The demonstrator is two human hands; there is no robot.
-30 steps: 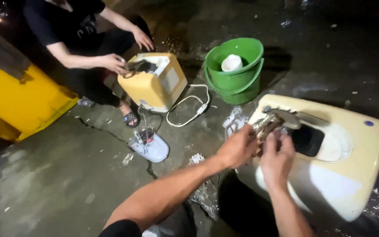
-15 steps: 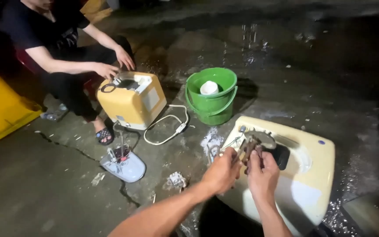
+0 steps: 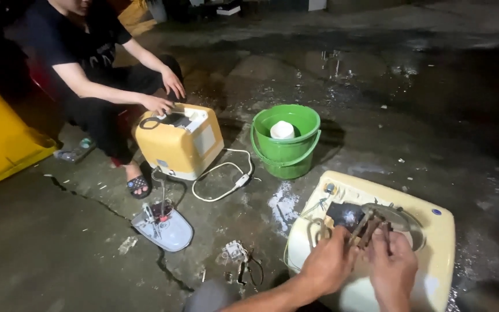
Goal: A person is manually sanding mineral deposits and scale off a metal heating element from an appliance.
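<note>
Head view: rusty metal part (image 3: 368, 226) sat in the cream casing (image 3: 434, 231) opening, near right; left hand (image 3: 327, 267) and right hand (image 3: 393, 268) both gripped it, steadying it. Green bucket (image 3: 287, 151) stood farther left, co-worker's yellow casing (image 3: 177, 147) beyond.

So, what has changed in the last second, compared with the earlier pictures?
Little changed: the left hand and right hand still grip the rusty metal part over the cream housing. The seated person's hand stays on the yellow unit. The green bucket has not moved.
</note>
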